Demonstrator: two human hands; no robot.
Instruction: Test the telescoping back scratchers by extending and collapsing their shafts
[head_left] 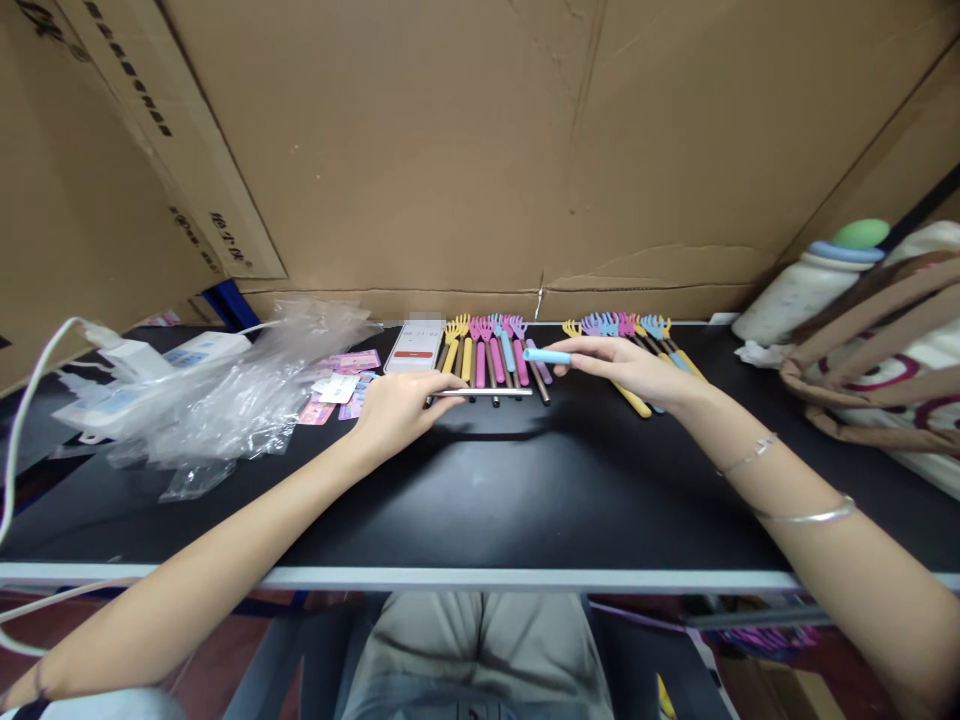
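My left hand [401, 408] is closed on one end of a thin metal rod [499, 392], which points to the right over the table. My right hand [626, 370] pinches a light blue tube-shaped handle [546, 356], its end facing left, apart from the rod. Behind my hands lies a row of small claw-ended back scratchers [481, 360] with yellow, pink, blue and purple heads and handles. A second group of back scratchers [679, 358] lies behind and beside my right hand, partly covered by it.
A phone [414, 346] lies left of the row. Clear plastic bags [225, 400], printed cards [319, 408] and a white power strip [202, 349] are at the left. A bottle [799, 290] and a bag [847, 370] stand at the right. Cardboard [450, 150] walls the back.
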